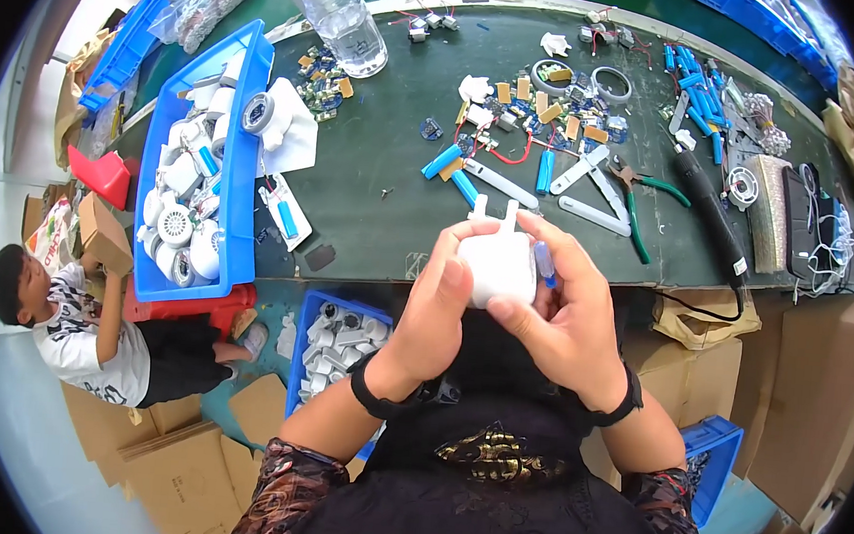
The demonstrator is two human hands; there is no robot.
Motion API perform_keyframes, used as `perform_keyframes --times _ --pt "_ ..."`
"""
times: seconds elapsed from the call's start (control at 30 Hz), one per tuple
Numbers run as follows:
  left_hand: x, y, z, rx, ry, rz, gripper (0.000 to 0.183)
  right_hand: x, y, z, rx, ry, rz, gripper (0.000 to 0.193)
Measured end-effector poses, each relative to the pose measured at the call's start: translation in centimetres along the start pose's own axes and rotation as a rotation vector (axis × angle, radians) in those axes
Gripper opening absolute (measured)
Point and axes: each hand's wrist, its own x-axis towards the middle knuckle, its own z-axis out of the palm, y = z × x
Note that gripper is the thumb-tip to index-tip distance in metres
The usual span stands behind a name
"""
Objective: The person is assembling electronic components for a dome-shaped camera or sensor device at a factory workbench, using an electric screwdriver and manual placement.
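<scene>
Between both hands, just off the table's near edge, is a rounded white plastic housing [500,268] with two prongs pointing away from me. My left hand [432,308] is closed around its left side. My right hand [578,324] grips the right side, thumb along the near edge. A small translucent blue piece [545,260] shows by the right fingers; I cannot tell whether it belongs to the housing. Just beyond lie white plastic strips [502,184], blue cylindrical battery cells [545,171] and green-handled pliers [642,209].
A blue bin [253,183] of white fan parts stands at left, near a clear red-lidded jar [341,24]. Small circuit boards [550,106] cover the dark green table's [384,178] middle. A black corded tool [712,214] lies right. Another person [91,331] sits at lower left.
</scene>
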Motion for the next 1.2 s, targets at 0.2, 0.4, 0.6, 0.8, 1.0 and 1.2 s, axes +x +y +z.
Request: perform_keyframes --times 0.2,0.4,0.6,0.8,1.0,1.2 --pt "-0.2 0.2 0.2 -0.172 -0.064 0.08 0.076 0.7 1.6 -0.9 0.894 0.056 0.276 0.062" --pt "-0.6 0.5 1.4 -0.203 0.041 0.035 0.065 1.3 1.6 -2.0 1.387 0.082 0.517 0.067" --pt "-0.6 0.3 0.6 -0.153 0.04 -0.017 0.072 1.3 2.4 -2.0 1.348 -0.031 0.438 0.065" --pt "-0.2 0.2 0.5 0.099 0.051 0.101 0.091 1.1 2.7 -1.4 1.151 -0.078 0.399 0.059" --pt "0.4 -0.4 0.4 0.192 0.094 0.144 0.087 1.3 1.8 -0.7 0.897 -0.033 0.406 0.047" --pt "0.4 -0.6 0.2 0.327 0.145 0.209 0.082 1.0 3.1 -0.6 0.917 -0.084 0.393 0.042"
